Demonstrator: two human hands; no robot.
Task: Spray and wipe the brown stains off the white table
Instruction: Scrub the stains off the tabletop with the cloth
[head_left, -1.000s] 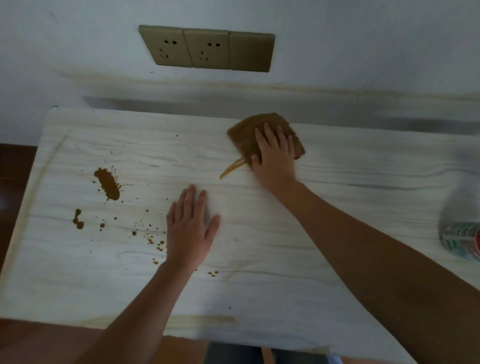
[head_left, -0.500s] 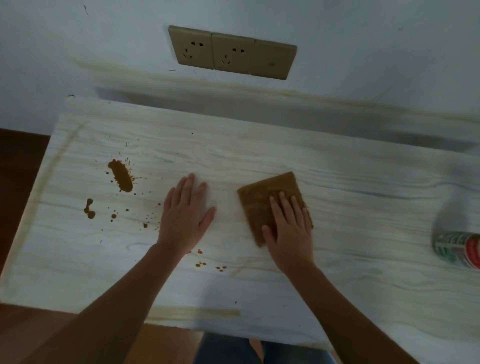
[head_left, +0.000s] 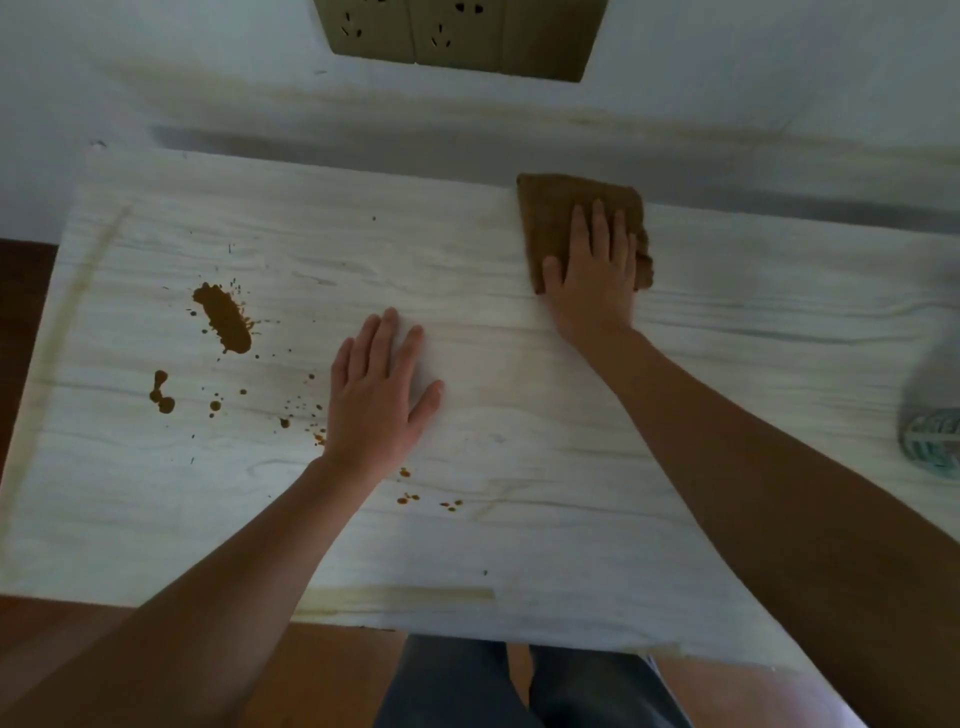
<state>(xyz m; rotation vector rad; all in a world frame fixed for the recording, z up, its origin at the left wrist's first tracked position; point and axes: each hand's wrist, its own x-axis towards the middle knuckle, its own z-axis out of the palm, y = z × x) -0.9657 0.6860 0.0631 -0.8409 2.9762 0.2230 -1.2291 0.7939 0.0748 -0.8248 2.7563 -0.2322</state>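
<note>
Seen from above, a person leans over a white table (head_left: 519, 519) with pale wood grain, pushed near a wall that carries a strip of sockets (head_left: 457, 36). Their right hand (head_left: 592, 270) lies flat, fingers spread, pressing a folded brown cloth (head_left: 550, 218) against the far edge of the table, right of centre. Their left hand (head_left: 379, 395) rests open and empty, palm down, near the middle of the tabletop, grasping nothing. The brown stains sit on the left half: a large oblong blot (head_left: 223, 319), a smaller double drop (head_left: 161, 392) nearer the left edge, and a scatter of specks (head_left: 301, 410) running under and past the left wrist. A blurred spray bottle (head_left: 932, 436) lies at the far right edge, well apart from both hands. The risks look plain: the bracing left palm sits just beside wet specks and could smear them or pick them up; the cloth, already brown, may spread colour rather than lift it; and wiping so near the back edge could push the cloth off behind the table.
</note>
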